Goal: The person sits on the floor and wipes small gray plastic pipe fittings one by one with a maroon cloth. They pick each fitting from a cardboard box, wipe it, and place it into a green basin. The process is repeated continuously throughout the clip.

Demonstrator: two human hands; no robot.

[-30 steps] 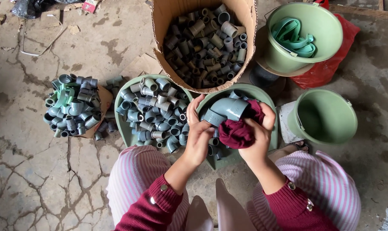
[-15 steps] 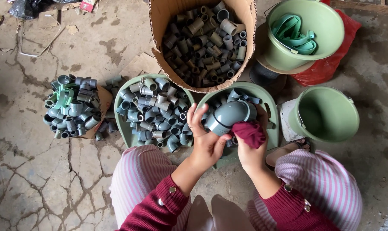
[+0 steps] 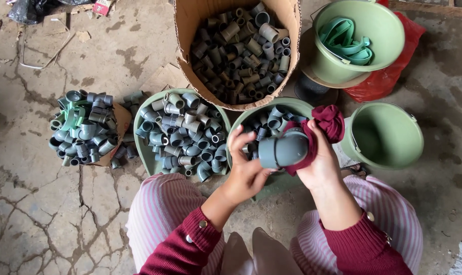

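So the person is sitting on the cracked concrete floor [image 3: 47, 203] with a grey pipe elbow [image 3: 283, 149] held up over the near basins. The left hand [image 3: 246, 165] has its fingers curled round the left end of the elbow. The right hand [image 3: 320, 163] is closed round the other side through a dark red rag [image 3: 326, 125], so the rag sits between palm and plastic and a bunch of it sticks out past the fingers on the far side.

What's changed: half a second back the rag was balled up under the elbow, near side. Now it's flipped up over the far right end and the elbow has been turned so one open mouth faces left. Looks to me like the wiping has gone round to another face of the same fitting, so it's mid-clean, not finished.

Around them: a green basin [image 3: 148, 153] heaped with grey fittings on the left, a second green basin [image 3: 292, 103] right under the hands, a cardboard box [image 3: 187, 30] full of darker fittings further off, a loose pile [image 3: 83, 127] far left, and two green buckets [image 3: 384, 135] on the right, the near one empty.
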